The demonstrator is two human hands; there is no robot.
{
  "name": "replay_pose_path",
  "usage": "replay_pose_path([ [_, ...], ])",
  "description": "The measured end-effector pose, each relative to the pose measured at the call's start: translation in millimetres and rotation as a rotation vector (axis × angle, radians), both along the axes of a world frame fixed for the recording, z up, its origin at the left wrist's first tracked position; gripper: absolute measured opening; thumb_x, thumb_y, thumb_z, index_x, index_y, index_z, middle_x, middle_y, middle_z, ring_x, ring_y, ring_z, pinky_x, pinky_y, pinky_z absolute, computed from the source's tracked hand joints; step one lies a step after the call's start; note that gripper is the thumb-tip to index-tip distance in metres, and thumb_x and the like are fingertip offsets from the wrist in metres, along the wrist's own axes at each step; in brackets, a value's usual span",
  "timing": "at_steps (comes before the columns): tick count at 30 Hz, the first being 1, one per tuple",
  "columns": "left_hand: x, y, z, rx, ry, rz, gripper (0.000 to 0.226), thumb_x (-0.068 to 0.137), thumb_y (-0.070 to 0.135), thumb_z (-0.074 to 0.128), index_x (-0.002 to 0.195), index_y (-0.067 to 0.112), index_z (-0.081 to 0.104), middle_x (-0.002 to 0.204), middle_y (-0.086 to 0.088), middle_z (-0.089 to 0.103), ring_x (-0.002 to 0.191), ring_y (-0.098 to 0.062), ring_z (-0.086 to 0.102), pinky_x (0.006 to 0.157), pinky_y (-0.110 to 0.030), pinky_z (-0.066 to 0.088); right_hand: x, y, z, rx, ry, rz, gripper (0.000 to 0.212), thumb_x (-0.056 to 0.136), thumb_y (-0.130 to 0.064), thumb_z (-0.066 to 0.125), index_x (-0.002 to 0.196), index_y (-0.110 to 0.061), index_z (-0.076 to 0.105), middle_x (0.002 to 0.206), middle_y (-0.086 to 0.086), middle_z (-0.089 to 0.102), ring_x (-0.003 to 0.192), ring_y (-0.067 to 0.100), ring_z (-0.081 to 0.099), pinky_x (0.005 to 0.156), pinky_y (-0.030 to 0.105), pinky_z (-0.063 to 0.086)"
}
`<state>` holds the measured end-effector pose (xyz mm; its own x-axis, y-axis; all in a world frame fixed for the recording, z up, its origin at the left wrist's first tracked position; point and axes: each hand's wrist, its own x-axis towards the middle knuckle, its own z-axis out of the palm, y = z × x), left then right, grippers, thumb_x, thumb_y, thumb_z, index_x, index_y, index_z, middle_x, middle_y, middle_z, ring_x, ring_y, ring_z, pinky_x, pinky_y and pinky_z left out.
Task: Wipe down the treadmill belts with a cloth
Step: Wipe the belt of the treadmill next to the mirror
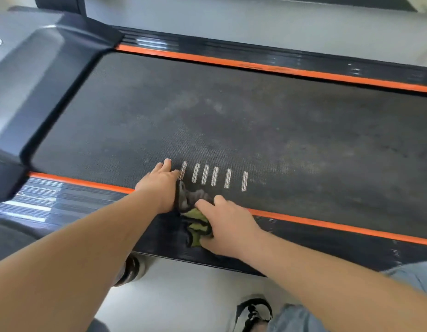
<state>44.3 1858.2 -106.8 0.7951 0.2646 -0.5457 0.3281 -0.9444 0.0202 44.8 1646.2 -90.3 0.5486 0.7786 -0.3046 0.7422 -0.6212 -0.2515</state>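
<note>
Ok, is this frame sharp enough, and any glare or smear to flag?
Head view: belt weave near the white dashes is fairly crisp; near side rail at left shows streaky smear and bright glare; far rail smeared too; shoe at the bottom soft; cloth readable.

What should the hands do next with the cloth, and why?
Probably slide the cloth forward across the belt toward the far orange stripe. The cloth lies bunched at the belt's near edge with the left hand and right hand touching it, and pale dusty smudges show farther out on the belt.
</note>
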Motion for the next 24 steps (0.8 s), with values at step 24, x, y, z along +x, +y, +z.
replay_pose_path([
  [24,34,-47,-14,-0.146,-0.169,0.003,0.043,0.089,0.017,0.059,0.131,0.018,0.053,0.134,-0.005,0.038,0.136,-0.026,0.037,0.101,-0.047,0.047,20,-61,-5,-0.118,-0.167,-0.260,0.062,0.078,-0.051,0.068,0.130,-0.032,0.039,0.113,0.004,0.050,0.106,0.032,0.061,0.081,0.041,0.048],
])
